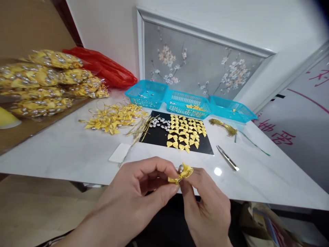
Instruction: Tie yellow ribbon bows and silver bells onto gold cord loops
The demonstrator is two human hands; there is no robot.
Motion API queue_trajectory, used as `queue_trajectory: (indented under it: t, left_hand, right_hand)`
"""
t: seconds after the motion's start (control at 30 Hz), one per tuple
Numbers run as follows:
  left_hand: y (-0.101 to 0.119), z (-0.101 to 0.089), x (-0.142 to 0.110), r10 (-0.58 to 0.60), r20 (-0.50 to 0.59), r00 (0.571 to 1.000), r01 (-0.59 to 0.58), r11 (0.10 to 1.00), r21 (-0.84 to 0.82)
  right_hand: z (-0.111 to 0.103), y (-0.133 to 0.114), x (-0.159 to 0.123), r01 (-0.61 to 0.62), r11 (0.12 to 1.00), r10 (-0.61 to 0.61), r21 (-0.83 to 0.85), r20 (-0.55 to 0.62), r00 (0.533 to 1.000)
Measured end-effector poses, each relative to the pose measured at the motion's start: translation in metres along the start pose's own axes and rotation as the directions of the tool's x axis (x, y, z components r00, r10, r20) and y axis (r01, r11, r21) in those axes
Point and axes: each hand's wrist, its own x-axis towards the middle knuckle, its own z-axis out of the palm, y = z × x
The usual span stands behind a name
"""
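Note:
A yellow ribbon bow (187, 171) with a silver bell-like bead at its middle is pinched between both hands, just above the table's front edge. My left hand (144, 192) grips its left loop between thumb and forefinger. On the other side, my right hand (205, 199) holds the right loop the same way. Beyond them lies a black mat (158, 140) with rows of yellow bows (183, 132) and a cluster of silver beads (160, 122). Thin gold ties (141, 129) rest across the mat's left edge.
Finished-looking bows (113, 116) are heaped at left, near bulging clear bags (38, 82) and a red bag (102, 67). Blue baskets (146, 103) line the wall. Right of the mat lie thread snips (227, 157) and a gold tie bundle (223, 127).

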Motion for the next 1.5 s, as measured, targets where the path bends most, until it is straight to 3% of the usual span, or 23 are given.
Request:
queue_trajectory:
  t: [0.23,0.43,0.67,0.8,0.97,1.13,1.33,1.43,1.5]
  left_hand:
    - [0.0,0.004,0.001,0.025,-0.015,1.0,-0.025,1.0,0.011]
    - [-0.004,-0.001,0.006,-0.042,-0.026,0.999,0.042,0.999,-0.026]
    - [-0.019,-0.012,0.018,-0.199,0.052,0.979,0.205,0.939,-0.277]
    - [-0.021,-0.012,0.021,-0.221,0.065,0.973,0.23,0.924,-0.305]
    - [-0.021,-0.008,0.026,-0.182,0.0,0.983,0.179,0.967,-0.184]
    - [-0.02,-0.004,0.028,-0.067,-0.055,0.996,0.07,0.996,0.05]
    - [-0.019,-0.001,0.025,0.104,-0.029,0.994,-0.093,0.962,0.256]
    - [-0.02,0.0,0.025,0.126,-0.045,0.991,-0.105,0.941,0.321]
    - [-0.022,-0.001,0.026,0.154,-0.082,0.985,-0.115,0.927,0.357]
  right_hand:
    - [0.0,-0.001,0.0,-0.024,1.0,0.024,-0.017,-0.007,1.0]
    - [0.004,0.002,-0.004,-0.038,0.999,0.038,-0.006,-0.017,0.999]
    - [0.007,0.007,-0.006,-0.096,0.994,0.094,-0.048,-0.034,0.995]
    - [0.008,0.007,-0.006,-0.152,0.986,0.15,-0.063,-0.037,0.988]
    - [0.0,0.007,0.001,-0.091,0.994,0.089,-0.066,-0.036,0.995]
    - [-0.012,0.003,0.011,-0.051,0.989,0.056,-0.138,0.035,0.998]
    - [0.001,0.006,0.014,0.066,0.981,-0.038,-0.184,0.152,0.988]
    - [0.005,0.003,0.019,0.135,0.975,-0.112,-0.174,0.132,0.985]
    - [0.002,-0.003,0.021,0.156,0.985,-0.151,-0.079,0.057,0.987]
